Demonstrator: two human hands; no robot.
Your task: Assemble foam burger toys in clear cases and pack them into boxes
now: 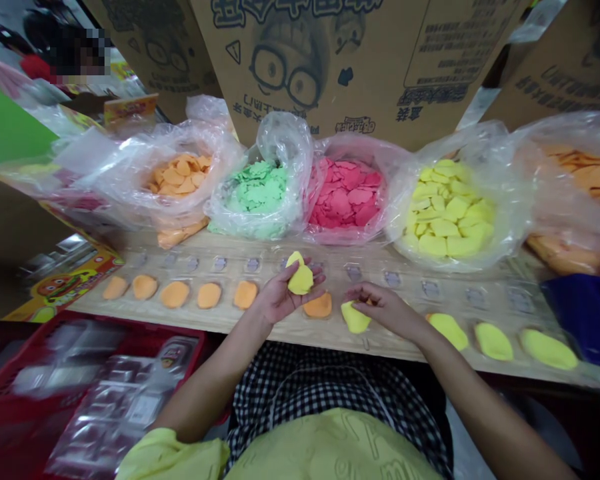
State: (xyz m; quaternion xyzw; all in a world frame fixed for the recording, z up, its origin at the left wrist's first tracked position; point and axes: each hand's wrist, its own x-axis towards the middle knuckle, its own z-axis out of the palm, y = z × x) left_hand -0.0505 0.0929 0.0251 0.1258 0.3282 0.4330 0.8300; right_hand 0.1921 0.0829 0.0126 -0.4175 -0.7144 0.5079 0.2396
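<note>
My left hand (280, 293) is held palm up over the wooden board (280, 327), its fingers curled round a small stack of yellow dough pieces (299, 277). My right hand (383, 307) pinches one yellow dough piece (355, 319) just above the board, beside an orange piece (319, 306). A row of orange pieces (175, 293) lies to the left. Three yellow pieces (495, 340) lie to the right.
Open plastic bags stand behind the board: orange pieces (180, 177), green (260, 190), pink (347, 193), yellow (447, 210), more orange (580, 177). Cardboard boxes (330, 60) rise at the back. A red crate (85, 380) of clear trays sits lower left. A blue object (585, 313) lies right.
</note>
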